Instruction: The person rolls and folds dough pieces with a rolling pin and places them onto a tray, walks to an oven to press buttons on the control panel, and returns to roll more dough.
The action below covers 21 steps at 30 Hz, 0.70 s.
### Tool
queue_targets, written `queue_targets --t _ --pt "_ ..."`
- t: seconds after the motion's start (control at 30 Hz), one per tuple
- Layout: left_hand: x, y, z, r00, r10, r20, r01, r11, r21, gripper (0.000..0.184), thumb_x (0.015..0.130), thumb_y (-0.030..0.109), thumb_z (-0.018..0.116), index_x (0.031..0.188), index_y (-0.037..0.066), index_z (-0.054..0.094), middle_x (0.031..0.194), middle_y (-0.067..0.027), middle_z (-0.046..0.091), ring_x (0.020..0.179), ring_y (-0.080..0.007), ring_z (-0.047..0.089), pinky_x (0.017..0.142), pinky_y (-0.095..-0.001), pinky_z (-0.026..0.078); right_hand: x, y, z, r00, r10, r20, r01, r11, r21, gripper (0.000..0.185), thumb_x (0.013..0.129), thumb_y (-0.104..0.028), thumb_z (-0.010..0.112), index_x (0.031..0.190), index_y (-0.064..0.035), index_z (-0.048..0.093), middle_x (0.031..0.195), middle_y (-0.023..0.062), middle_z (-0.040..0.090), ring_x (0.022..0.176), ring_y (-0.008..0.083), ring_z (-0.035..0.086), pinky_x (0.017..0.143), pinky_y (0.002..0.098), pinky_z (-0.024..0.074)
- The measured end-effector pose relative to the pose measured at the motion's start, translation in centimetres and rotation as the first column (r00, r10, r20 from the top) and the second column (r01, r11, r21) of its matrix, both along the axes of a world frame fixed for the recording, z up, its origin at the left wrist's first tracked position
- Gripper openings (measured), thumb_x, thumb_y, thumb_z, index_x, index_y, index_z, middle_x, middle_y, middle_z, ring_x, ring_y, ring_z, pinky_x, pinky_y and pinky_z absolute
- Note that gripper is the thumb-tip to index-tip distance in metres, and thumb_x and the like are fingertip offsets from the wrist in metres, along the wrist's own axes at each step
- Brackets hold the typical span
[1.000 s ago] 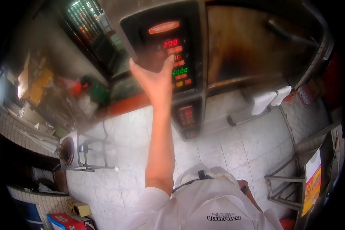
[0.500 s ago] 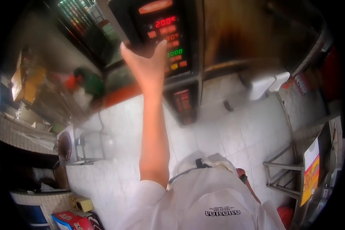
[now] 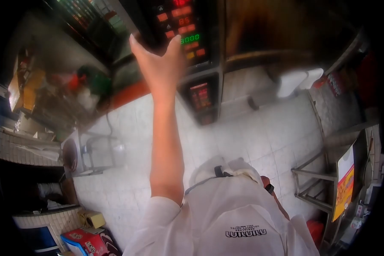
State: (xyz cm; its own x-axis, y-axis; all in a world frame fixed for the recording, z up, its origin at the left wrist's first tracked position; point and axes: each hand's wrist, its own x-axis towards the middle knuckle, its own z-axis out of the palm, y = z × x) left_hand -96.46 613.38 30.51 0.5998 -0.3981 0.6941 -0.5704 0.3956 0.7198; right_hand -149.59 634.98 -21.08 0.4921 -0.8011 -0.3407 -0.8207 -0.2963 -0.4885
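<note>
My left hand (image 3: pixel 162 64) reaches up to a dark control panel (image 3: pixel 212 47) with lit red and green digits. The thumb and a finger are spread apart in a V, with the thumb tip over or against the panel beside the green reading. Whether it presses a button I cannot tell, and the other fingers are hidden. The middle red number reads 85; the top one is partly cut off. My right hand (image 3: pixel 265 181) hangs low by my side, mostly hidden behind my light shirt (image 3: pixel 230 205), with a black band at the wrist.
Below hangs a second panel (image 3: pixel 202 100) with red markings. A dark oven-like front (image 3: pixel 269 30) and white handle-like parts (image 3: pixel 292 81) are at upper right. A metal frame (image 3: pixel 313 175) with a yellow-and-white card (image 3: pixel 344 187) stands right. A red box (image 3: pixel 87 241) lies lower left.
The panel has shifted upward in view. Its top red reading no longer shows 200, and the middle one now shows 85. My left hand stays at the panel with thumb and finger apart.
</note>
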Motion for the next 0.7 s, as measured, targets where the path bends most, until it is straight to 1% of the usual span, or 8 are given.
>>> queue_targets --t 0.1,0.13,0.23,0.43,0.5,0.57,0.63,0.7 --pt "0.1 0.1 -0.2 0.999 0.015 0.029 -0.015 1.0 0.015 0.046 0.083 0.008 0.08 0.119 -0.001 0.054 0.106 -0.0071 0.065 0.094 -0.0155 0.063 0.089 -0.0294 0.049 0.5 0.4 0.0 0.988 -0.149 0.038 0.148 0.989 0.024 0.024 0.087 -0.024 0.06 0.081 -0.0051 0.072 0.082 0.022 0.07 0.083 0.0426 0.067 0.073 0.0512 0.0537" --pt "0.1 0.1 -0.3 0.999 0.017 0.039 -0.018 1.0 0.02 0.045 0.083 0.008 0.08 0.118 -0.002 0.054 0.106 -0.0071 0.065 0.093 -0.0154 0.063 0.089 -0.0292 0.049 0.4 0.7 -0.2 0.989 -0.134 0.058 0.133 0.991 0.015 0.023 0.086 -0.024 0.061 0.08 -0.0043 0.072 0.082 0.0218 0.07 0.082 0.0421 0.067 0.073 0.0513 0.0537" --pt "0.1 0.3 -0.8 1.0 0.014 -0.016 -0.013 0.998 0.056 0.052 0.083 0.012 0.082 0.122 -0.004 0.052 0.111 -0.009 0.064 0.099 -0.0166 0.062 0.093 -0.0301 0.048 -0.3 1.2 -2.1 0.995 -0.007 0.103 0.012 0.998 -0.057 0.024 0.084 -0.026 0.063 0.08 -0.0031 0.071 0.082 0.0224 0.069 0.081 0.0422 0.067 0.073 0.0516 0.0532" --pt "0.0 0.7 -1.5 0.982 0.158 0.102 -0.163 0.985 0.049 0.071 0.082 0.02 0.084 0.135 -0.009 0.047 0.127 -0.0131 0.06 0.118 -0.0213 0.057 0.105 -0.0319 0.042 0.3 2.8 -1.1 0.971 -0.163 0.177 0.154 0.986 0.059 0.026 0.083 -0.028 0.066 0.083 -0.0027 0.071 0.084 0.0234 0.069 0.083 0.0434 0.066 0.074 0.0512 0.0519" --pt "0.6 0.6 -1.8 1.0 0.014 0.014 -0.015 0.999 0.05 0.079 0.082 0.021 0.084 0.14 -0.011 0.042 0.132 -0.0161 0.057 0.123 -0.024 0.055 0.109 -0.0326 0.039 0.4 3.0 -1.0 0.973 -0.184 0.142 0.173 0.981 0.088 0.026 0.083 -0.028 0.065 0.084 -0.0023 0.071 0.084 0.0236 0.069 0.084 0.0439 0.065 0.074 0.051 0.0519" --pt "0.7 0.7 -2.2 1.0 -0.03 -0.004 0.031 0.995 0.095 0.091 0.082 0.025 0.084 0.147 -0.011 0.032 0.143 -0.0218 0.048 0.134 -0.0302 0.046 0.115 -0.0363 0.033 0.4 3.2 -1.1 0.97 -0.187 0.156 0.175 0.981 0.089 0.027 0.083 -0.028 0.065 0.084 -0.0019 0.071 0.084 0.0238 0.069 0.084 0.0444 0.065 0.074 0.0511 0.0519" --pt "0.1 1.5 -1.6 0.998 0.02 0.055 -0.03 0.982 0.187 0.105 0.083 0.03 0.083 0.157 -0.009 0.018 0.16 -0.0304 0.031 0.151 -0.04 0.029 0.123 -0.0431 0.024 0.3 3.6 -1.6 0.961 -0.171 0.219 0.162 0.985 0.058 0.028 0.084 -0.028 0.065 0.084 -0.0015 0.071 0.084 0.0241 0.069 0.084 0.0448 0.065 0.073 0.0513 0.0517" --pt "0.2 1.5 -2.4 1.0 -0.025 0.013 0.022 0.986 0.167 0.104 0.084 0.03 0.083 0.156 -0.009 0.02 0.16 -0.0306 0.031 0.15 -0.0403 0.03 0.123 -0.0428 0.024 0.0 3.9 -2.0 0.957 -0.178 0.228 0.164 0.983 0.08 0.028 0.084 -0.029 0.066 0.085 -0.0015 0.072 0.085 0.0242 0.069 0.085 0.0448 0.065 0.074 0.0515 0.0517"
